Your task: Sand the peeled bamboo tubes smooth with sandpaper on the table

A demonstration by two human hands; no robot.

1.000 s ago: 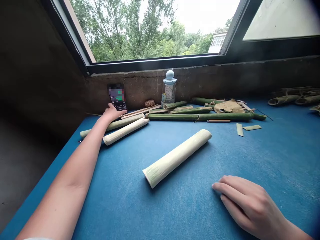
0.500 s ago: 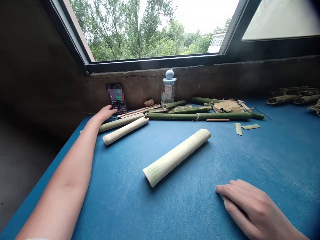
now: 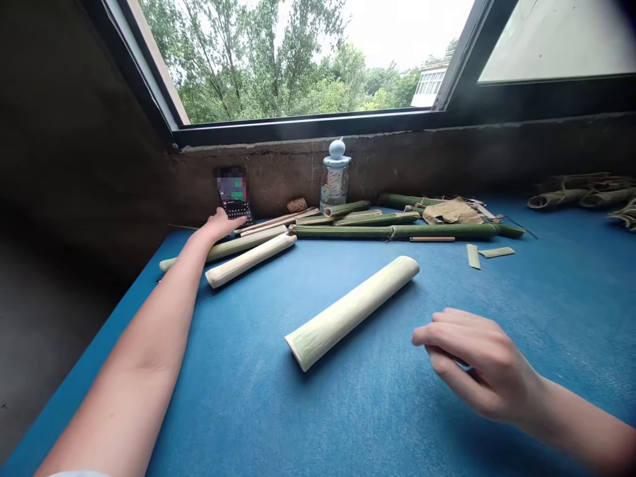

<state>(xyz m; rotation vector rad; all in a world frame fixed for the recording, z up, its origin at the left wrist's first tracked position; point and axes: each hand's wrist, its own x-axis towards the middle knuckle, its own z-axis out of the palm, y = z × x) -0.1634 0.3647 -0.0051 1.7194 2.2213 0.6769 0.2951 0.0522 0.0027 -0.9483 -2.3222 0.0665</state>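
A pale split bamboo piece (image 3: 352, 311) lies rounded side up and slanted across the middle of the blue table. At the back left, my left hand (image 3: 220, 224) reaches over to a phone (image 3: 232, 195) propped against the wall, its screen showing a keyboard. The thumb is stretched out over the lower part of the screen, apart from the other fingers, and nothing is held. My right hand (image 3: 477, 364) hovers over the table to the right of the split piece. Its fingers are curled together with the thumb against them, and no object shows in them.
Near my left forearm lie a peeled bamboo length (image 3: 251, 260) and a longer bamboo tube (image 3: 226, 249). Green bamboo stalks (image 3: 342, 232), a clear bottle (image 3: 336, 179) and a twine ball (image 3: 297, 205) line the back. Two small strips (image 3: 474, 256) and a brown-handled tool (image 3: 432, 239) lie right.
My right hand has lifted and moved forward and slightly left, its fingers curling. My left hand has shifted a little right at the phone, its thumb further across the screen.
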